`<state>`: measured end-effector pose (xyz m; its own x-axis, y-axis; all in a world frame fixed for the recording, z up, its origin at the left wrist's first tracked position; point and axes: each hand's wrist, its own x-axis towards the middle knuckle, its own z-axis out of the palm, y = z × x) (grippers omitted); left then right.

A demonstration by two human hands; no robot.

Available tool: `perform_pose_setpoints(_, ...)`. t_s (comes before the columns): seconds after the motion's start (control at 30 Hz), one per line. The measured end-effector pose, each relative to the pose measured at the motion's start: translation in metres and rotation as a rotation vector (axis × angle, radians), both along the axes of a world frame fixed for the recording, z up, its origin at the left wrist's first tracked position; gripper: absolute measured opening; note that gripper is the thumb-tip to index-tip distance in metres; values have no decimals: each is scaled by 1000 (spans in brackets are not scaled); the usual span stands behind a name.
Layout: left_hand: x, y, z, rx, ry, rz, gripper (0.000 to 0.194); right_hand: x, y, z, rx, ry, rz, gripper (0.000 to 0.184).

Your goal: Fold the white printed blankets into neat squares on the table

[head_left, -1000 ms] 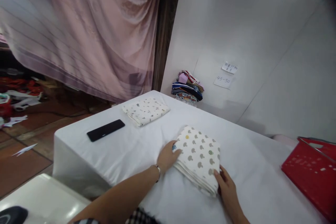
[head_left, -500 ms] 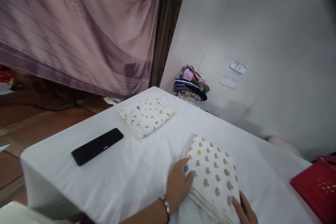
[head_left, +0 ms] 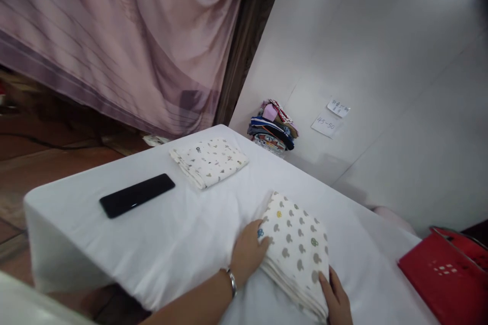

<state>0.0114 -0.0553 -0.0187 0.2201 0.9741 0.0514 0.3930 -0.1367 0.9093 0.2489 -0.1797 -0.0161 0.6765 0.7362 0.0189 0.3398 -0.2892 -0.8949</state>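
A folded white cloth (head_left: 292, 244) with grey mushroom-like shapes and a few coloured ones lies on the white-covered table (head_left: 190, 244). My left hand (head_left: 249, 246), a silver bracelet at its wrist, holds the cloth's left edge with the thumb on top and the fingers along the side. At the lower right edge, my right hand (head_left: 335, 294) grips the cloth in the same way; part of that hand is cut off by the frame's bottom. The folded layers show along the near side. Farther back lies a second folded cloth (head_left: 209, 162) with small scattered prints.
A black phone (head_left: 137, 195) lies on the left of the table. At the right edge is a red bag (head_left: 446, 274). Behind the table, a stack of folded clothes (head_left: 272, 129) stands against the white wall (head_left: 366, 71), which bears paper notes (head_left: 326, 124). A pink curtain (head_left: 152, 35) hangs at left.
The camera view has turned slightly, so the table, cloths and bag appear farther left and more of the red bag shows. Both hands keep their hold on the mushroom-print cloth.
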Motion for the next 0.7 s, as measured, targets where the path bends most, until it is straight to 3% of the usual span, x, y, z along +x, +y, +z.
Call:
perform_pose_setpoints(0.23,0,-1,8,59,56,28,44,12,1,-8,68,-4,124,62)
perform_pose_setpoints(0.4,1,-1,13,78,95,24,39,13,3,-8,57,-76,125,65)
perform_pose_setpoints(0.7,9,20,41,-147,179,7,66,11,13,17,4,61,211,53)
